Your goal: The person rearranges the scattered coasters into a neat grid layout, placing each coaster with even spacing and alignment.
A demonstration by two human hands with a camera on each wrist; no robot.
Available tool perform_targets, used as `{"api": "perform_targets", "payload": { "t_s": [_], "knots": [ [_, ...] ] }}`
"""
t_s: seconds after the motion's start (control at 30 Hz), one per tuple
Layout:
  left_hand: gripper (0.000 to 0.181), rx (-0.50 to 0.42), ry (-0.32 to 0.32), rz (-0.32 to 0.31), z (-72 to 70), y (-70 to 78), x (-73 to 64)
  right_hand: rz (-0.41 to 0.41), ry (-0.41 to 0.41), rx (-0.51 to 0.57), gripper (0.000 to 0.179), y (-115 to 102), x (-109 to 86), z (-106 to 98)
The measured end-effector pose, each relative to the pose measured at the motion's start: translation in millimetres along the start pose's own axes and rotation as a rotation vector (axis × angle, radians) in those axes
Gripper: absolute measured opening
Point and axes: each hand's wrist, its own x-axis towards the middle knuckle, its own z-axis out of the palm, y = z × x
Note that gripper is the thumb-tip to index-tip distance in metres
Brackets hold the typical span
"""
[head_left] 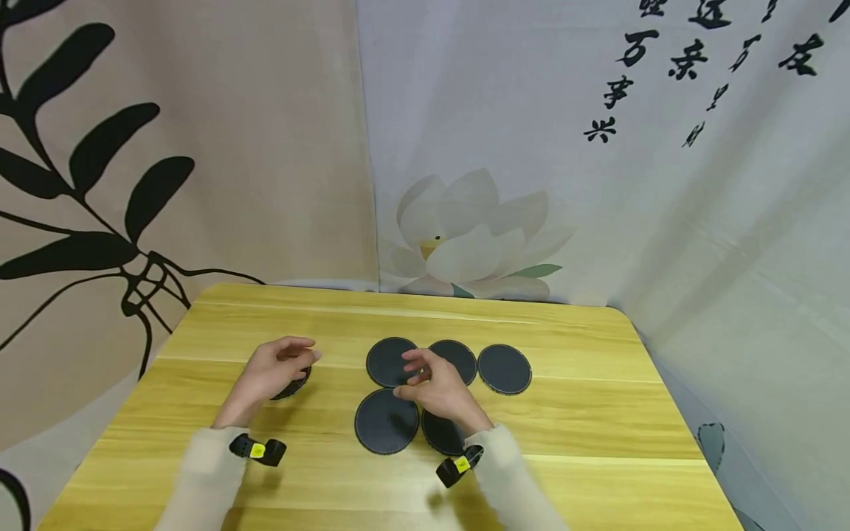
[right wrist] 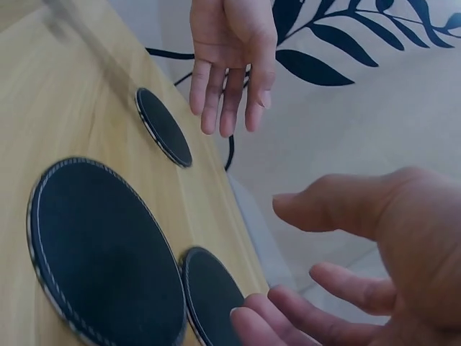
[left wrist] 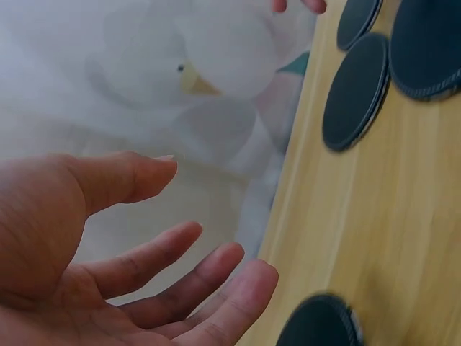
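My left hand [head_left: 274,371] hovers over a round black coaster [head_left: 292,386] on the left of the table, hiding most of it. Its fingers are loosely bent, and the left wrist view shows nothing between them. My right hand [head_left: 441,387] is held above a group of several black coasters, partly covering a back one [head_left: 458,358] and a front one [head_left: 443,435]. In the right wrist view its thumb and fingers are apart with nothing held. Beside it lie a back-left coaster [head_left: 388,361], a front-left coaster [head_left: 387,422] and a back-right coaster [head_left: 505,369], all with stitched rims.
The coasters lie flat on a yellow wood-grain table [head_left: 598,413]. Behind the table's far edge hangs a pale cloth [head_left: 491,110] printed with a lotus and black writing. Dark leaf prints [head_left: 113,147] mark the cloth on the left.
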Motion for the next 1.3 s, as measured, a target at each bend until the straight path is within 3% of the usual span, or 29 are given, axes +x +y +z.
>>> {"api": "perform_targets", "payload": {
  "t_s": [0.33, 0.57, 0.73, 0.93, 1.1, 1.3],
  "knots": [
    [0.067, 0.016, 0.015, -0.038, -41.6, -16.9, 3.4, 0.008, -0.057, -0.005, 0.06, -17, 18.0, 27],
    [0.073, 0.052, 0.013, -0.08, -64.7, -30.4, 7.8, 0.01, -0.103, 0.06, 0.058, -25, 32.3, 48],
    [0.072, 0.071, -0.01, -0.124, -77.4, -39.0, 11.8, 0.054, -0.129, 0.068, 0.059, -31, 44.1, 63],
    [0.075, 0.083, -0.041, -0.198, -89.7, -49.4, 21.1, 0.134, -0.179, 0.186, 0.063, -32, 57.8, 81],
    [0.075, 0.051, -0.084, -0.204, -96.7, -62.3, 31.1, 0.168, -0.185, 0.24, 0.061, -31, 68.4, 95],
    [0.068, 0.033, -0.141, -0.22, -106.1, -72.9, 39.9, 0.195, -0.167, 0.21, 0.058, -39, 80.2, 111]
  ]
}}
